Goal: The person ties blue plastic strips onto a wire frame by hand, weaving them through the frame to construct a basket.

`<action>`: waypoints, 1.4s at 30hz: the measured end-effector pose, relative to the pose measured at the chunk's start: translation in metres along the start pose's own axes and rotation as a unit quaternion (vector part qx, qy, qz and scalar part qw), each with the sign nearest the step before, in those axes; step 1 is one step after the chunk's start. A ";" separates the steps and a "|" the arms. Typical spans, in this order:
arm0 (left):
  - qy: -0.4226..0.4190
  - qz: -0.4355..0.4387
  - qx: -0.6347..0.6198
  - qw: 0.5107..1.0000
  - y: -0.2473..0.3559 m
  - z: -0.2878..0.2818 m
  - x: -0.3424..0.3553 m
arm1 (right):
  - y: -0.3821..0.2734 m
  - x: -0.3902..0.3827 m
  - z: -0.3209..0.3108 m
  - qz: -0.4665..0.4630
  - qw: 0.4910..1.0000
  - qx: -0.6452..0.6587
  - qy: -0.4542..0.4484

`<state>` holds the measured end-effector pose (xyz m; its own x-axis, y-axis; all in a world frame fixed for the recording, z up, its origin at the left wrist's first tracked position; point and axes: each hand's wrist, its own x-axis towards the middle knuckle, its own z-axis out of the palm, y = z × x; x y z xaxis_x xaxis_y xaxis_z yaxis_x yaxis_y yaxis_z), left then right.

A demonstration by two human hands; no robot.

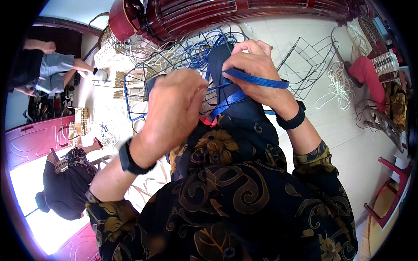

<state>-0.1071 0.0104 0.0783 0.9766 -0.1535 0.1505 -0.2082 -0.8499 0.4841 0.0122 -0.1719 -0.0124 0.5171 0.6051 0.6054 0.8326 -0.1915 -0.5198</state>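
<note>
A black wire frame (126, 100), partly wrapped in blue strip, rests across my legs in front of me. My left hand (174, 106), slightly blurred, is curled closed over the frame at centre; what its fingers hold is hidden. My right hand (252, 74) grips a looped flat blue strip (265, 81), which crosses toward my lap. A small red item (208, 120) shows below the strips. Loose blue strands (193, 56) lie tangled inside and behind the frame.
Dark red wooden furniture (183, 19) spans the back. Another wire frame (298, 56) and white cord bundles (335, 82) lie right. Co-workers sit or stand at left (65, 182) and right (370, 78), near woven pieces (80, 122). A red stool (387, 191) stands lower right.
</note>
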 end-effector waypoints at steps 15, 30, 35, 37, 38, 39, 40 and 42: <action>0.134 -0.078 -0.135 0.979 -0.001 0.079 -0.004 | 0.000 -0.002 0.000 0.038 0.999 -0.009 0.006; -0.076 -0.308 -0.375 0.871 0.005 0.055 0.013 | -0.021 -0.050 -0.032 0.370 0.903 0.206 0.071; -0.117 -0.362 -0.422 0.823 0.010 0.048 0.022 | -0.053 -0.075 -0.005 0.268 0.944 0.194 -0.016; -0.129 -0.370 -0.430 0.813 0.010 0.046 0.023 | -0.055 -0.073 0.003 0.301 0.922 0.239 -0.048; -0.135 -0.373 -0.431 0.811 0.009 0.046 0.024 | -0.058 -0.068 0.003 0.322 0.902 0.283 -0.057; -0.140 -0.375 -0.431 0.809 0.008 0.045 0.025 | -0.059 -0.064 0.004 0.342 0.879 0.326 -0.067; -0.149 -0.373 -0.429 0.809 0.008 0.044 0.026 | -0.055 -0.064 0.012 0.333 0.879 0.335 -0.057; -0.166 -0.367 -0.426 0.810 0.007 0.043 0.028 | -0.051 -0.065 0.018 0.384 0.850 0.358 -0.051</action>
<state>-0.0792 -0.0213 0.0492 0.7859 -0.0116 -0.6183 0.6111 -0.1381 0.7794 -0.0673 -0.1881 -0.0363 0.8029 0.5851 -0.1141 -0.0947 -0.0638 -0.9935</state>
